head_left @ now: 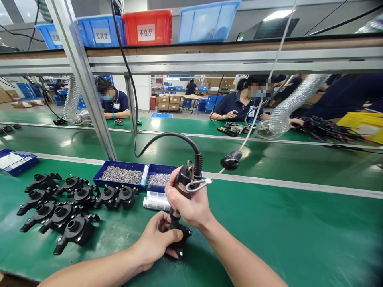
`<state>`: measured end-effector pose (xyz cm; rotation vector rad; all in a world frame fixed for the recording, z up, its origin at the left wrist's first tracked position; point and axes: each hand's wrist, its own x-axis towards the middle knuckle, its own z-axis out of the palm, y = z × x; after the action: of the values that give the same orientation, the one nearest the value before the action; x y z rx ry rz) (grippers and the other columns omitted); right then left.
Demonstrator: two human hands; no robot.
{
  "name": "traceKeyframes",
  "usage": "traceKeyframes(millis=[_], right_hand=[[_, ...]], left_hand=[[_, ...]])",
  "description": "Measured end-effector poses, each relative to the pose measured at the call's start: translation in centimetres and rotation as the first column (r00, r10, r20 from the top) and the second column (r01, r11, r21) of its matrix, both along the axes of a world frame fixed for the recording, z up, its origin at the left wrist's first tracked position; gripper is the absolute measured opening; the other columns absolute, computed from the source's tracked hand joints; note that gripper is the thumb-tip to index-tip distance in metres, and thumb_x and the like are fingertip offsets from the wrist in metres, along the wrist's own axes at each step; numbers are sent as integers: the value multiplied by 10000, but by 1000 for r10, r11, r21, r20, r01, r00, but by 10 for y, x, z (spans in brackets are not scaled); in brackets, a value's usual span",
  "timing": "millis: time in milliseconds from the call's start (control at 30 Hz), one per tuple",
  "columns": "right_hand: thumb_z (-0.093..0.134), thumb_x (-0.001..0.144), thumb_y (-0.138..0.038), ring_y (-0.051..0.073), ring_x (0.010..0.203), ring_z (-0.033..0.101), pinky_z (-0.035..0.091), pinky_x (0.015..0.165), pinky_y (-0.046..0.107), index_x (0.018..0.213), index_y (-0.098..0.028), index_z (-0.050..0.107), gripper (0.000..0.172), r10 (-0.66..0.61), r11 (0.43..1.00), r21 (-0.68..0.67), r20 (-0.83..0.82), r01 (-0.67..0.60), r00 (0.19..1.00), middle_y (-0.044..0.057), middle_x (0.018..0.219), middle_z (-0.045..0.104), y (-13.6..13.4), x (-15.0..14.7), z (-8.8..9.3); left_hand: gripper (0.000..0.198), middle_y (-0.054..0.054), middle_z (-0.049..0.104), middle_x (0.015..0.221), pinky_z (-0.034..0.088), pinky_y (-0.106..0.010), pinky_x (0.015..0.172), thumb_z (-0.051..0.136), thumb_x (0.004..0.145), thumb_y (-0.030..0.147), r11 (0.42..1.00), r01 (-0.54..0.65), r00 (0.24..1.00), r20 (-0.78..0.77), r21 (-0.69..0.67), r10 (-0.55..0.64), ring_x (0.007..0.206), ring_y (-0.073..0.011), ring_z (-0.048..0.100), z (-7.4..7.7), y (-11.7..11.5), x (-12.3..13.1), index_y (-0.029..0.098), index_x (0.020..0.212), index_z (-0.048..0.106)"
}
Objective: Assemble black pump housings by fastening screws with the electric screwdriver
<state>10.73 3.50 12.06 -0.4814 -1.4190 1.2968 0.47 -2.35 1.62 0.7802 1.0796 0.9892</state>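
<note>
My right hand is wrapped round an electric screwdriver that hangs from a cord and stands upright, tip down. Its bit meets a black plastic housing on the green bench mat. My left hand grips that housing from the left, thumb across its top. Several more black housings lie in rows to the left.
Two blue trays of screws sit behind the hands, with a white tube lying in front of them. A conveyor belt runs beyond. Other people work across it. Bins stand on the overhead shelf.
</note>
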Motion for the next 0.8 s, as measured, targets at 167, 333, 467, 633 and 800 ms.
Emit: traceKeyframes(millis=[167,333,467,633,800], right_hand=[[737,805,-251,68,408,408,356,398,227,859,-215,553,195,-44,999,-20,-26,44,999,-78,603,514,3,-2,-5],[756,829,-312,83,423,453,386,403,228,884,-213,554,232,-91,996,1,-3,91,996,-70,606,532,1,0,0],[738,868,-292,97,479,538,454,451,237,932,-228,539,219,-37,998,42,-37,39,999,-36,725,619,-11,18,15],[737,875,-306,100,449,558,443,451,241,951,-230,530,234,253,968,26,-52,-251,966,-28,733,641,-23,34,19],[778,825,-349,97,458,548,459,478,243,932,-221,537,293,375,923,-82,-35,-377,926,-32,713,626,-25,27,13]], left_hand=[[458,7,586,798,572,-243,485,839,634,365,1000,18,1000,-21,6,-18,686,-146,607,-1,-1,0,202,902,506],[421,13,590,786,561,-250,471,808,616,339,999,32,998,-49,-17,-33,647,-137,591,1,1,-3,204,867,498],[351,9,598,789,538,-233,473,747,647,327,999,40,996,-74,3,-40,658,-136,579,3,8,-10,202,866,502],[316,17,597,785,535,-235,508,707,668,308,998,53,995,-83,25,-51,695,-147,585,4,13,-15,218,863,475],[276,-30,675,835,559,-271,543,695,733,320,997,52,994,-102,48,-46,759,-196,657,5,12,-15,209,910,515]])
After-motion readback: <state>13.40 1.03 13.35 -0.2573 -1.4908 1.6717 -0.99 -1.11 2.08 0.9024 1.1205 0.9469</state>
